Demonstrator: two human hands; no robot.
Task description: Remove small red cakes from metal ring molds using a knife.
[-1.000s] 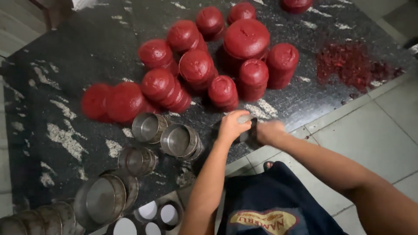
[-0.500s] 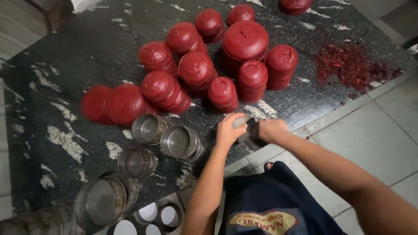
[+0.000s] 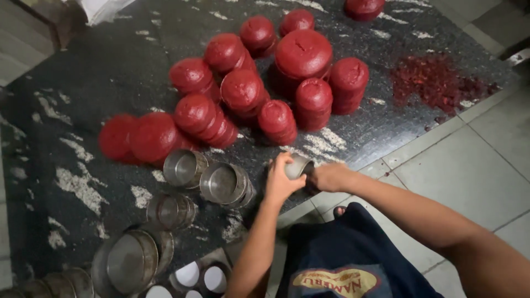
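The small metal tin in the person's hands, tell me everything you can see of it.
The small metal tin is a round, shiny, silver-grey cup, seemingly thin sheet metal. It lies tipped on its side at the near edge of the dark speckled slab. The left hand grips it from one side, the right hand from the other. Much of it is hidden by fingers, and its contents cannot be seen.

A small moulding workshop: red moulded cakes and metal moulds crowd a dark stone desk above a tiled floor.
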